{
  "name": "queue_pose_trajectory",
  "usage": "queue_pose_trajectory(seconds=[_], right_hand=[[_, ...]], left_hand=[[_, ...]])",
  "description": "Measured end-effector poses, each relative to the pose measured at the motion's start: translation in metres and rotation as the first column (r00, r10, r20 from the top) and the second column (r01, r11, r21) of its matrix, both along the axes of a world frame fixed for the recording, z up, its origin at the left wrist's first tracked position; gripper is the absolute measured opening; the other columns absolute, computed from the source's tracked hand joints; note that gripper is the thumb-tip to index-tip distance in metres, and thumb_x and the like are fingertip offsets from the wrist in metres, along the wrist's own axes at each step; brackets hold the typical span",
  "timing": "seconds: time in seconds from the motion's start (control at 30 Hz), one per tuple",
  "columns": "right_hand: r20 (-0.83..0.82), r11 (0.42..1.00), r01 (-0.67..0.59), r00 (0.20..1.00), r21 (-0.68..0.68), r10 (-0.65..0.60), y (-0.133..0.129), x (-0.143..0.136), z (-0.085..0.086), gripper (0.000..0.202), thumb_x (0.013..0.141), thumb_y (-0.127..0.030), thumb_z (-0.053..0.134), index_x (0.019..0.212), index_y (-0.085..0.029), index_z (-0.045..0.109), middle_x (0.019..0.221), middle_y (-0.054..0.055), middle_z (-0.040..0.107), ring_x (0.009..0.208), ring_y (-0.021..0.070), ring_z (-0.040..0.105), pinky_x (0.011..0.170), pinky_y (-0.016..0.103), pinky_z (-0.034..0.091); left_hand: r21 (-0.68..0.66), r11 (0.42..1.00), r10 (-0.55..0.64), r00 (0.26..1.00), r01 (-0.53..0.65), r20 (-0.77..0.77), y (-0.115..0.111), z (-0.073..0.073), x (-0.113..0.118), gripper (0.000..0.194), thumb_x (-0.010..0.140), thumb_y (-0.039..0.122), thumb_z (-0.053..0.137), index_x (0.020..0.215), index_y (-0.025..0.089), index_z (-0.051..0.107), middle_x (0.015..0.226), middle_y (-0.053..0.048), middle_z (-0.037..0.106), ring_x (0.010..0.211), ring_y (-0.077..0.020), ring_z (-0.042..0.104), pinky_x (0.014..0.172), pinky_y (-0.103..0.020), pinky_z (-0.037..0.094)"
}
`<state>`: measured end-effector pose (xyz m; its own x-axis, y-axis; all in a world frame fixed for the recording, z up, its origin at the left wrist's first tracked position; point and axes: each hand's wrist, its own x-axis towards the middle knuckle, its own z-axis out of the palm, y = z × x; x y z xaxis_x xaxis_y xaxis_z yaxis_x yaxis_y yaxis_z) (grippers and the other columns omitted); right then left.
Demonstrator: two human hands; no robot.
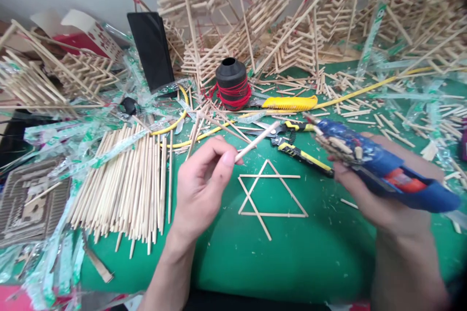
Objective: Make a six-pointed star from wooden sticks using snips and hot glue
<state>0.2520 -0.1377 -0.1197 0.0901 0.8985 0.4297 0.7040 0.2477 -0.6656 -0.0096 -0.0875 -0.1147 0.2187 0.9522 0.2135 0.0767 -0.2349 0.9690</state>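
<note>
My left hand (204, 187) is closed, pinching a thin wooden stick (257, 142) between thumb and fingertips; the stick slants up to the right. In my right hand (386, 199) is a blue glue gun (375, 155) with an orange part, its tip pointing left and wood scraps stuck along its body. Below and between my hands, several sticks lie crossed as a partial star (272, 215) on the green mat (292, 262). The glue gun's tip and the held stick are apart.
A pile of loose sticks (124, 184) lies left. Behind are yellow-black cutters (304, 155), a yellow utility knife (290, 102), a black spool with red thread (231, 85), a yellow cable (361, 90) and a dark upright phone-like slab (151, 51). Stick frames (292, 48) line the back.
</note>
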Motion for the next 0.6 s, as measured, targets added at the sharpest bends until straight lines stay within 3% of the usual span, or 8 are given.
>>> queue_pose_trajectory(seconds=[0.07,0.17,0.33,0.43,0.5,0.6], right_hand=[[0.092,0.997,0.046,0.994,0.069,-0.052,-0.009,0.008,0.003,0.015,0.079,-0.021,0.073,0.083,-0.024,0.059,0.076,0.000,0.063,0.061,0.0150,0.057,0.058,0.029,0.043],[0.258,0.981,0.195,0.947,0.018,-0.193,-0.029,0.025,-0.001,0.024,0.075,-0.032,0.077,0.091,-0.023,0.061,0.085,0.003,0.067,0.064,0.0171,0.059,0.059,0.031,0.043],[0.509,0.860,0.509,0.746,-0.022,-0.429,-0.058,0.050,-0.019,0.043,0.075,-0.049,0.075,0.102,-0.017,0.064,0.090,0.010,0.066,0.072,0.0254,0.062,0.061,0.037,0.043],[0.588,0.791,0.607,0.669,-0.080,-0.454,-0.069,0.058,-0.029,0.046,0.071,-0.042,0.077,0.106,-0.015,0.063,0.090,0.012,0.063,0.075,0.0281,0.062,0.060,0.039,0.043],[0.594,0.748,0.656,0.644,-0.103,-0.483,-0.076,0.064,-0.036,0.051,0.063,-0.034,0.079,0.107,-0.015,0.062,0.090,0.012,0.062,0.074,0.0293,0.062,0.059,0.039,0.044],[0.582,0.737,0.665,0.650,-0.123,-0.489,-0.085,0.070,-0.041,0.055,0.059,-0.034,0.079,0.108,-0.019,0.060,0.089,0.010,0.062,0.073,0.0321,0.064,0.059,0.041,0.046]], left_hand=[[0.011,1.000,0.022,1.000,-0.022,0.006,-0.014,-0.003,0.000,0.023,0.104,0.032,0.054,0.086,0.020,0.062,0.075,-0.002,0.057,0.069,-0.0145,0.051,0.063,-0.029,0.042],[0.063,0.998,0.030,0.999,-0.028,-0.027,-0.035,-0.007,0.001,0.021,0.104,0.025,0.051,0.088,0.019,0.061,0.071,0.000,0.055,0.067,-0.0134,0.050,0.065,-0.029,0.042],[0.004,0.999,-0.039,0.986,0.040,-0.164,-0.057,-0.009,0.008,0.014,0.104,0.019,0.048,0.100,0.020,0.062,0.070,0.003,0.052,0.057,-0.0095,0.043,0.052,-0.024,0.035],[-0.029,0.999,-0.024,0.990,0.020,-0.139,-0.068,-0.015,0.014,0.015,0.105,0.017,0.045,0.116,0.024,0.053,0.072,0.005,0.045,0.053,-0.0087,0.039,0.047,-0.022,0.031],[-0.001,1.000,-0.004,0.992,0.004,-0.123,-0.075,-0.022,0.016,0.016,0.105,0.015,0.043,0.117,0.025,0.048,0.072,0.005,0.043,0.054,-0.0094,0.039,0.049,-0.023,0.033],[0.050,0.999,0.015,0.989,-0.008,-0.144,-0.085,-0.031,0.019,0.016,0.104,0.014,0.041,0.116,0.024,0.046,0.076,0.003,0.045,0.058,-0.0109,0.043,0.054,-0.025,0.037]])
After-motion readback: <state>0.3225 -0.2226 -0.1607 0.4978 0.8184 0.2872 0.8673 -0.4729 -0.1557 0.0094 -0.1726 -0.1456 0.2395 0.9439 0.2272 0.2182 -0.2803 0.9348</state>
